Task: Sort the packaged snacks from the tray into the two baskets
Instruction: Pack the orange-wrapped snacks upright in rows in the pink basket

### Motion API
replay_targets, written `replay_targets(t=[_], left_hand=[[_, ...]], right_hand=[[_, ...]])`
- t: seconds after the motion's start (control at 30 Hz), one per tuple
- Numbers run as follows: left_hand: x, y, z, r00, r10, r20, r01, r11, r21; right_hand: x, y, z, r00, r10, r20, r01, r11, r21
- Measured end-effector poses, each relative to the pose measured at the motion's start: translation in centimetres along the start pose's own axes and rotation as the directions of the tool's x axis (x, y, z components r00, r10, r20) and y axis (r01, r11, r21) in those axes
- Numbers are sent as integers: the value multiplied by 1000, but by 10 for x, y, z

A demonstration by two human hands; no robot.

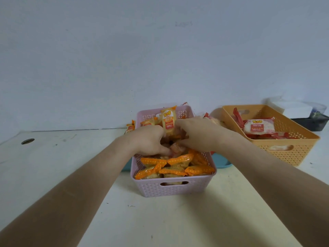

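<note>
1. Both my hands reach into the pink basket on the table.
2. My left hand and right hand together pinch an upright orange snack packet.
3. The orange basket (right side) holds red packets.

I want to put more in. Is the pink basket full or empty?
Nearly full. The pink basket holds orange snack packs piled up to its rim.

Both bare forearms reach forward and converge toward the middle. The left hand is knuckles-up with fingers curled downward, thumb pointing inward. The right hand mirrors it, fingers bent and closed, nearly touching the left.
</note>
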State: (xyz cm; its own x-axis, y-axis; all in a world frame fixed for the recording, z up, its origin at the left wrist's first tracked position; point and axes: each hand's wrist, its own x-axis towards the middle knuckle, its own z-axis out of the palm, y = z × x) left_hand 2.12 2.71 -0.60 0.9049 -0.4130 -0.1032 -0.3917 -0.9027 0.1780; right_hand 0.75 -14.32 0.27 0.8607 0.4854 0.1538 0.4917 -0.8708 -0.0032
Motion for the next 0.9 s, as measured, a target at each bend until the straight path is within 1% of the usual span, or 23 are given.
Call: replay_targets(t=[0.07,0.1,0.17,0.23,0.3,0.4,0.5,0.57,0.63,0.73,0.8,0.87,0.9], left_hand=[[0,3,0,1000,-6,19,5,999,32],[0,5,0,999,-20,41,17,998,61],[1,8,1,996,-55,76,47,994,95],[2,9,1,995,-74,67,70,995,70],[0,10,-1,997,-79,13,79,997,-17],[-8,11,-9,992,-88,-91,74,987,-145],[-18,11,-16,984,-39,-171,3,978,-208],[-25,13,-18,965,-5,-264,-60,970,-235],[-27,14,-18,946,-5,-325,-78,967,-243],[-27,15,-16,953,-3,-304,-58,980,-190],[-26,15,-15,962,27,-272,-68,988,-140],[-25,19,-14,964,40,-264,-92,978,-188],[-24,20,-12,964,41,-264,-107,964,-243]], right_hand=[[-10,2,-6,997,-47,-62,45,998,-41],[-15,3,-9,997,-56,-44,53,997,-53],[-23,2,-17,996,-55,72,61,995,-82],[-28,0,-21,985,-57,163,75,992,-103],[-30,-2,-24,975,-63,211,80,994,-73],[-33,-6,-26,954,-89,286,80,996,43],[-34,-5,-22,939,-99,329,58,989,132],[-34,-2,-20,943,-93,320,37,983,178],[-35,0,-18,946,-91,310,22,975,219],[-36,3,-15,960,-75,269,-8,955,295],[-36,8,-15,989,-55,135,8,945,326],[-33,12,-16,1000,-29,-8,30,946,324],[-31,12,-17,999,-23,-35,33,941,336]])
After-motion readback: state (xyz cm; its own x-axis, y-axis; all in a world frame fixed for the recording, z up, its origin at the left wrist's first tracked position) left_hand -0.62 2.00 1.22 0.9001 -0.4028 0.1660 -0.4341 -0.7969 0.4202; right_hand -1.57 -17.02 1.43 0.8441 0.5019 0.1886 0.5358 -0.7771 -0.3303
